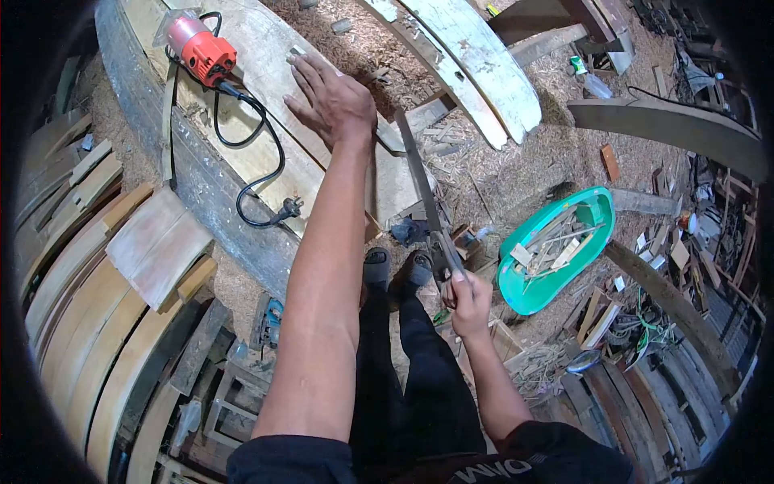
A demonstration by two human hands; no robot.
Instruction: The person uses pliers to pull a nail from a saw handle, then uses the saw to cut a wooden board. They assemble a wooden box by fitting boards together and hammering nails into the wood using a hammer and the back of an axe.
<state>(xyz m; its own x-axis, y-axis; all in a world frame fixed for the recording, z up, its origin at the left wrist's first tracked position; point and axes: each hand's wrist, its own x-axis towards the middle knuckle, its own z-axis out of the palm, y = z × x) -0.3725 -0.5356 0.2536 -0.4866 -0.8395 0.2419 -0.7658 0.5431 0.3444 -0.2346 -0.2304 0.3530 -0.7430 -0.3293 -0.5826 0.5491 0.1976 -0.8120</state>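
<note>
My left hand [332, 98] lies with its fingers apart on a pale wooden board [262, 60] on the workbench, pressing near its right edge. In my right hand [468, 302] is the handle of a handsaw [421, 181], its fingers wrapped round it. The long narrow blade points up and away, beside the board's right end, to the right of my left wrist. Whether the teeth touch the wood I cannot tell. A red power tool [205, 56] with a clear top and a black cable [278, 153] rests on the boards at the upper left.
A green tub [522, 298] holding wood scraps stands on the floor at the right. Curved planks [476, 64] lie beyond the bench. Stacked boards [89, 323] fill the left side. Sawdust and offcuts cover the floor. A blue tool [272, 319] sits near my feet.
</note>
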